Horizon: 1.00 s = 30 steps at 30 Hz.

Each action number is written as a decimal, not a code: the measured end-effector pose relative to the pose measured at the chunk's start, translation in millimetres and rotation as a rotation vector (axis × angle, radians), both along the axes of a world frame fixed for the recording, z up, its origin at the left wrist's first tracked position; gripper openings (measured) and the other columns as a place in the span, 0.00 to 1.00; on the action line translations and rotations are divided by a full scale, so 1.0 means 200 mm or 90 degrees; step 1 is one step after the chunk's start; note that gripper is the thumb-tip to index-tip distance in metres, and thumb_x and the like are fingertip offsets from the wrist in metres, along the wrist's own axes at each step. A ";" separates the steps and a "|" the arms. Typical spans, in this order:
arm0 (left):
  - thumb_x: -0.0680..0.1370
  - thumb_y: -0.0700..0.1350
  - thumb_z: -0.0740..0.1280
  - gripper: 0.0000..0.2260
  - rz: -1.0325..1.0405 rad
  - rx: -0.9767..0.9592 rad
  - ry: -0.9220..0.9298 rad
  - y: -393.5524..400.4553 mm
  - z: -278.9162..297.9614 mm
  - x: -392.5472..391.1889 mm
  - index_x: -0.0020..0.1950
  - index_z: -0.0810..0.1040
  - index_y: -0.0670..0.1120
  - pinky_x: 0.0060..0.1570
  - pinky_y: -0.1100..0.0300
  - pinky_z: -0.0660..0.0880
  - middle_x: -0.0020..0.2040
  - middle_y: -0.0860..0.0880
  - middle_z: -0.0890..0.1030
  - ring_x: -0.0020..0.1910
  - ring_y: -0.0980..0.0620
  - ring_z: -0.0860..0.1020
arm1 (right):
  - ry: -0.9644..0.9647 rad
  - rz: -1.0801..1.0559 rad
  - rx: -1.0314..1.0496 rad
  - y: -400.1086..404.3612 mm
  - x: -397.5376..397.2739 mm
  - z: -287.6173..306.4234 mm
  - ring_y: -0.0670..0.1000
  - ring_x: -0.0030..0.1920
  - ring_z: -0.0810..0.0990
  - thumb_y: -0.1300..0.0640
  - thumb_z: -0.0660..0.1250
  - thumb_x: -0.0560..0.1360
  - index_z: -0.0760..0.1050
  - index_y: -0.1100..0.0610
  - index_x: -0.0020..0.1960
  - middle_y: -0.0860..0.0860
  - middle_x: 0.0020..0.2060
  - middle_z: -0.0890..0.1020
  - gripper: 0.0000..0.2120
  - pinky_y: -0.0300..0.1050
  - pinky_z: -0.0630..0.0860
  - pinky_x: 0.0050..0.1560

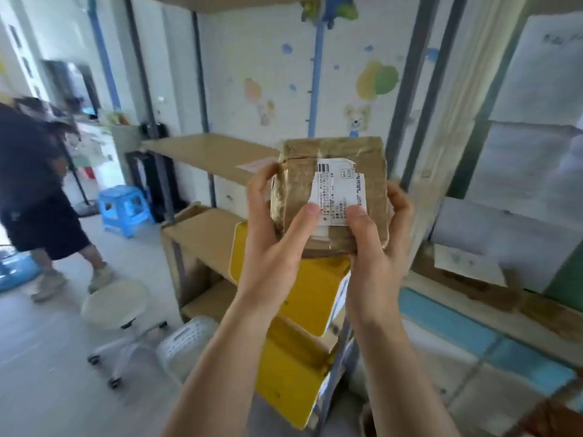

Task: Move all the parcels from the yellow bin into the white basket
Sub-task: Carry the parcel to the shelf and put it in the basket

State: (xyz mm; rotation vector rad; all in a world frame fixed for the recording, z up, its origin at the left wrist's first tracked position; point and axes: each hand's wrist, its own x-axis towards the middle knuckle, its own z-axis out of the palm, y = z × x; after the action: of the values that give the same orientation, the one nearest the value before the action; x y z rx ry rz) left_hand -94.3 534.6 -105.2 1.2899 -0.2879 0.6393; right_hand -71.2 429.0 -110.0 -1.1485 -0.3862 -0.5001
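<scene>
Up in front of the shelving, a brown taped parcel (331, 197) with a torn white shipping label (339, 193) is held in the air by both hands. The left hand (271, 228) grips its left edge, fingers curled behind and thumb pressed on the front; the right hand (375, 228) clasps the right side the same way, thumb on the label. Directly below them a yellow bin (310, 298) sits tilted on a shelf (205, 238), with a second yellow bin (284, 383) under it; the forearms hide much of both, so their contents cannot be told. Lower left, on the floor beside the rack, stands the white basket (186, 342), partly hidden by the left forearm. Nearby are a white wheeled stool (116, 304), a blue plastic stool (121, 206), and, blurred, what seems to be another person (34, 190) walking.
</scene>
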 end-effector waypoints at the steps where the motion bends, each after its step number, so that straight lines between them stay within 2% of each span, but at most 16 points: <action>1: 0.82 0.36 0.66 0.25 0.036 -0.007 0.003 0.12 -0.01 -0.02 0.77 0.63 0.50 0.51 0.57 0.82 0.63 0.45 0.82 0.60 0.48 0.83 | 0.005 0.030 -0.009 0.12 0.01 -0.02 0.56 0.62 0.81 0.49 0.69 0.73 0.69 0.50 0.69 0.55 0.63 0.80 0.26 0.56 0.81 0.59; 5: 0.80 0.40 0.68 0.25 0.168 -0.031 0.015 0.55 -0.06 -0.10 0.74 0.65 0.52 0.53 0.55 0.81 0.64 0.44 0.82 0.61 0.46 0.83 | 0.014 0.151 -0.046 0.57 0.01 -0.06 0.56 0.65 0.79 0.47 0.70 0.72 0.68 0.51 0.70 0.54 0.65 0.78 0.29 0.56 0.80 0.62; 7: 0.82 0.38 0.68 0.24 0.231 -0.025 0.029 0.71 -0.08 -0.13 0.75 0.65 0.51 0.50 0.58 0.82 0.62 0.46 0.83 0.57 0.50 0.84 | 0.017 0.212 -0.060 0.74 0.02 -0.07 0.54 0.66 0.79 0.48 0.71 0.73 0.67 0.50 0.71 0.53 0.66 0.78 0.29 0.50 0.81 0.59; 11: 0.82 0.37 0.65 0.24 0.326 0.002 0.051 0.95 -0.12 -0.12 0.76 0.63 0.48 0.49 0.60 0.82 0.58 0.56 0.84 0.55 0.56 0.84 | 0.013 0.310 -0.069 1.01 0.10 -0.11 0.52 0.65 0.80 0.51 0.71 0.74 0.65 0.51 0.73 0.53 0.67 0.77 0.30 0.46 0.81 0.57; 14: 0.83 0.37 0.64 0.23 0.380 0.016 0.071 1.09 -0.15 -0.01 0.76 0.63 0.48 0.47 0.62 0.82 0.54 0.63 0.84 0.54 0.58 0.84 | 0.013 0.384 -0.068 1.15 0.22 -0.14 0.52 0.64 0.81 0.55 0.72 0.73 0.60 0.53 0.76 0.56 0.70 0.75 0.36 0.42 0.81 0.54; 17: 0.84 0.40 0.65 0.23 0.427 0.039 0.090 1.22 -0.17 0.16 0.78 0.64 0.51 0.49 0.61 0.82 0.58 0.59 0.84 0.58 0.56 0.83 | -0.047 0.449 -0.100 1.26 0.41 -0.17 0.53 0.69 0.77 0.57 0.79 0.68 0.53 0.52 0.80 0.54 0.72 0.72 0.50 0.45 0.81 0.57; 19: 0.84 0.41 0.64 0.26 0.439 0.078 0.105 1.31 -0.17 0.28 0.80 0.61 0.52 0.50 0.62 0.81 0.62 0.55 0.82 0.60 0.57 0.82 | -0.087 0.503 -0.136 1.35 0.57 -0.18 0.55 0.72 0.75 0.65 0.82 0.66 0.51 0.53 0.81 0.54 0.73 0.73 0.55 0.51 0.81 0.61; 21: 0.83 0.39 0.65 0.29 0.436 0.122 0.122 1.42 -0.12 0.40 0.82 0.57 0.51 0.51 0.64 0.81 0.65 0.55 0.78 0.60 0.61 0.81 | -0.092 0.541 -0.155 1.46 0.76 -0.18 0.56 0.73 0.74 0.70 0.81 0.66 0.50 0.52 0.82 0.55 0.74 0.72 0.56 0.56 0.80 0.63; 23: 0.82 0.39 0.67 0.34 0.428 0.156 0.141 1.52 -0.08 0.51 0.83 0.55 0.51 0.52 0.64 0.81 0.66 0.55 0.78 0.61 0.61 0.81 | -0.096 0.560 -0.162 1.59 0.93 -0.16 0.57 0.74 0.73 0.71 0.80 0.67 0.51 0.53 0.82 0.56 0.75 0.71 0.55 0.60 0.79 0.64; 25: 0.79 0.40 0.71 0.37 0.425 0.181 0.156 1.64 -0.06 0.60 0.83 0.54 0.49 0.54 0.59 0.82 0.68 0.51 0.77 0.65 0.56 0.80 | -0.110 0.547 -0.161 1.72 1.07 -0.15 0.56 0.73 0.73 0.70 0.81 0.68 0.54 0.55 0.82 0.56 0.74 0.72 0.52 0.59 0.79 0.64; 28: 0.74 0.49 0.78 0.45 0.464 0.226 0.204 1.79 -0.07 0.68 0.83 0.54 0.52 0.62 0.47 0.80 0.74 0.47 0.72 0.72 0.47 0.75 | -0.084 0.581 -0.163 1.88 1.23 -0.15 0.52 0.68 0.78 0.70 0.78 0.71 0.62 0.56 0.78 0.53 0.69 0.78 0.42 0.48 0.81 0.61; 29: 0.73 0.51 0.79 0.44 0.471 0.245 0.226 1.84 -0.08 0.69 0.82 0.57 0.54 0.63 0.46 0.80 0.74 0.49 0.73 0.72 0.47 0.75 | -0.061 0.583 -0.176 1.92 1.25 -0.15 0.49 0.66 0.80 0.67 0.77 0.72 0.64 0.56 0.76 0.52 0.67 0.79 0.38 0.45 0.81 0.59; 30: 0.73 0.51 0.80 0.41 0.474 0.251 0.245 1.86 -0.09 0.70 0.80 0.61 0.56 0.61 0.50 0.80 0.72 0.55 0.75 0.70 0.51 0.76 | -0.028 0.566 -0.194 1.95 1.26 -0.16 0.46 0.63 0.81 0.62 0.77 0.74 0.66 0.55 0.75 0.50 0.65 0.80 0.34 0.41 0.81 0.56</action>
State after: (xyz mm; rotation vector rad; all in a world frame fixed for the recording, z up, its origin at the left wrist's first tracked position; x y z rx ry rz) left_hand 45.8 907.5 -122.2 1.8837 0.4308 0.9630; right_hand 181.5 818.6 -141.5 -1.1267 -0.9706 0.3253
